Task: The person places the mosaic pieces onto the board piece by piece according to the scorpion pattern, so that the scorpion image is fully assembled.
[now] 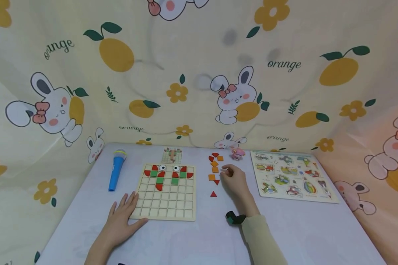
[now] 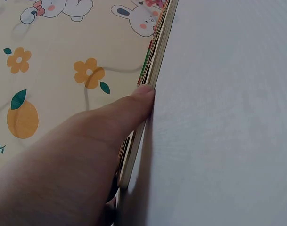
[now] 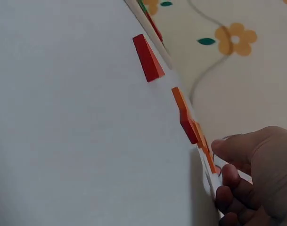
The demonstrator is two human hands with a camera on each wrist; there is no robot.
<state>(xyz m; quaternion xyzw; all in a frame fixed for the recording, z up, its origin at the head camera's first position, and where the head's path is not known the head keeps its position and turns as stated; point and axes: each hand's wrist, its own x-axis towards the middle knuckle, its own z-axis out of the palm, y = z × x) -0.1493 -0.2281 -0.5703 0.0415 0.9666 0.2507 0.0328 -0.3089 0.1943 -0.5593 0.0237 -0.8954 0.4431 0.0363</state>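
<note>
My left hand (image 1: 121,219) rests with fingers spread at the lower left corner of a wooden grid board (image 1: 162,213). In the left wrist view its thumb (image 2: 129,106) touches the board's edge. Red quarter-circles (image 1: 159,187), green squares (image 1: 175,181) and two round eye pieces (image 1: 176,168) sit in the board's upper cells. My right hand (image 1: 233,180), its fingers loosely bent, is just right of a column of loose pieces. These include orange squares (image 1: 215,169) and a red triangle (image 1: 213,194). Thumb and forefinger stand apart in the right wrist view, with nothing visible between them.
A small pattern card (image 1: 167,156) lies behind the board. On the left is a blue toy microphone (image 1: 117,173). A pink figurine (image 1: 237,154) stands behind my right hand, and a picture puzzle board (image 1: 275,189) lies to the right. A printed cloth hangs behind the table.
</note>
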